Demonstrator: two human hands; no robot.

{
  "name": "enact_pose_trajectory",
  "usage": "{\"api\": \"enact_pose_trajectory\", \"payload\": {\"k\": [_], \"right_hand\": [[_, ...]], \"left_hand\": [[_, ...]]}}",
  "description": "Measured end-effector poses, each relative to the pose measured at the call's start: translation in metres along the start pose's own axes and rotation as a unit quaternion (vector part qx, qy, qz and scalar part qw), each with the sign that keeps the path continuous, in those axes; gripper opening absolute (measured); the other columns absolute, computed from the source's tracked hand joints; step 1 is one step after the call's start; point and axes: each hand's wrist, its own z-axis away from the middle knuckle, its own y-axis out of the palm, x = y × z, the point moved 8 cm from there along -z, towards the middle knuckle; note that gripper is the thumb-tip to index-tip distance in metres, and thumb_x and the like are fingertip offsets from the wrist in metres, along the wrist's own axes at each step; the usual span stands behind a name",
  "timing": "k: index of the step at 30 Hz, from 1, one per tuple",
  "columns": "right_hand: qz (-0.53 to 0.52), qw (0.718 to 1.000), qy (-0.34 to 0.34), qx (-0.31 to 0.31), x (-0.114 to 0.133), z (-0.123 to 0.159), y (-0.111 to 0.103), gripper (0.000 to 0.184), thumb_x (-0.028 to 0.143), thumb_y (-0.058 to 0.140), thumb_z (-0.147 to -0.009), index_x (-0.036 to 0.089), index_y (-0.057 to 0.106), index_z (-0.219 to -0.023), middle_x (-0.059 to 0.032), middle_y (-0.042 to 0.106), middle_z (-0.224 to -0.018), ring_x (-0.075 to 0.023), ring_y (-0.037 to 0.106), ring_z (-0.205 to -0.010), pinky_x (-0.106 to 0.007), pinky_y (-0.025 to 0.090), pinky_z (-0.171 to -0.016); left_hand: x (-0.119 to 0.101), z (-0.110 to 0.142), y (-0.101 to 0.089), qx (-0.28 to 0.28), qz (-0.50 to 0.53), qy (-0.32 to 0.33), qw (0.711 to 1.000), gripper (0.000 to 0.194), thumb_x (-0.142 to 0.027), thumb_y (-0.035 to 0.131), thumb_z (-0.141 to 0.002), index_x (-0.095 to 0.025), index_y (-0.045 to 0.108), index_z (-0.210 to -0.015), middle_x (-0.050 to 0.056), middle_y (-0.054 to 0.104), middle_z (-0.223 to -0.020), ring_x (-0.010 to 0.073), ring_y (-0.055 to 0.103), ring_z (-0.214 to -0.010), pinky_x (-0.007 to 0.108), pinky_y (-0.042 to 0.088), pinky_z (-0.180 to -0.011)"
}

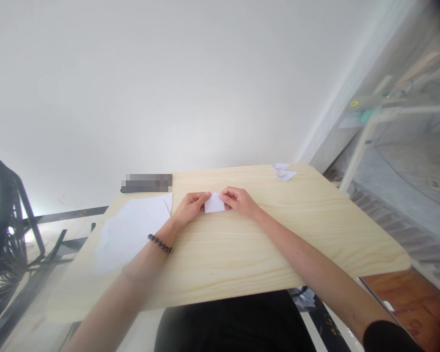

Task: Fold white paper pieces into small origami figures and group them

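Observation:
A small folded piece of white paper [214,203] is held up between my two hands over the middle of the table. My left hand [191,206] pinches its left edge, thumb on the near face. On the opposite side, my right hand [239,201] grips the upper right corner between thumb and fingers. The fingers behind the paper are partly hidden. A dark bead bracelet [160,243] circles my left wrist.
White paper sheets [132,230] lie on the left of the wooden table [278,244]. Behind them is a dark, pixelated oblong object [146,184]. Folded white paper pieces [284,172] rest at the far right, near the wall. A dark chair [7,215] stands left; a white frame [363,142] rises right.

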Motion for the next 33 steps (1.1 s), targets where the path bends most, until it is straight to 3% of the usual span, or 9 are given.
{"api": "enact_pose_trajectory", "payload": {"k": [7,12,16,23,29,33], "right_hand": [[-0.048,0.998,0.031,0.004,-0.005,-0.0002,0.0025,0.024,0.039,0.052,-0.073,0.016,0.051,-0.08,0.0014,0.054,-0.062,-0.0072,0.051,-0.051,-0.02,0.043,-0.053],[-0.063,0.996,0.037,0.045,-0.0057,0.0004,0.0069,0.021,0.035,0.053,-0.072,0.014,0.053,-0.076,0.0003,0.055,-0.062,-0.0085,0.052,-0.055,-0.021,0.043,-0.054],[-0.03,0.996,0.033,0.078,-0.0054,0.0008,0.0089,0.017,0.031,0.051,-0.073,0.014,0.054,-0.071,0.0016,0.053,-0.056,-0.0083,0.049,-0.053,-0.021,0.04,-0.054],[0.031,0.996,0.014,0.077,0.0009,0.0021,0.0079,0.022,0.033,0.046,-0.076,0.014,0.055,-0.068,0.0019,0.052,-0.056,-0.0071,0.045,-0.051,-0.019,0.036,-0.052],[0.043,0.997,-0.001,0.064,0.0038,0.0026,0.0066,0.026,0.037,0.045,-0.077,0.014,0.055,-0.07,0.002,0.051,-0.056,-0.0067,0.044,-0.051,-0.019,0.035,-0.051],[0.022,0.998,0.006,0.051,0.0017,0.0026,0.0053,0.027,0.039,0.045,-0.078,0.014,0.055,-0.074,0.0015,0.052,-0.056,-0.0072,0.047,-0.051,-0.019,0.038,-0.052]], "left_hand": [[-0.0044,0.0008,-0.0043,-0.037,-0.073,0.021,0.996,0.04,-0.048,0.043,-0.077,-0.013,0.052,-0.061,-0.003,0.045,-0.054,0.0075,0.036,-0.051,0.02,0.028,-0.048],[-0.0047,0.0028,-0.0033,-0.034,-0.095,0.014,0.995,0.039,-0.05,0.045,-0.075,-0.013,0.052,-0.062,-0.004,0.041,-0.053,0.007,0.033,-0.049,0.02,0.024,-0.044],[-0.0047,0.004,-0.0014,-0.016,-0.114,0.009,0.993,0.04,-0.051,0.046,-0.074,-0.013,0.053,-0.062,-0.004,0.042,-0.053,0.0071,0.034,-0.049,0.02,0.023,-0.044],[-0.0035,0.0036,-0.0023,-0.024,-0.088,-0.002,0.996,0.042,-0.051,0.041,-0.077,-0.014,0.047,-0.057,-0.003,0.038,-0.051,0.0077,0.031,-0.047,0.021,0.021,-0.043],[-0.0053,0.0038,-0.0036,-0.029,-0.078,0.01,0.997,0.04,-0.049,0.043,-0.076,-0.014,0.049,-0.058,-0.003,0.04,-0.051,0.0071,0.033,-0.047,0.02,0.023,-0.043],[-0.0032,0.003,-0.0016,-0.022,-0.071,0.005,0.997,0.032,-0.045,0.056,-0.069,-0.012,0.057,-0.072,-0.001,0.053,-0.062,0.0091,0.045,-0.055,0.019,0.033,-0.049]]}}
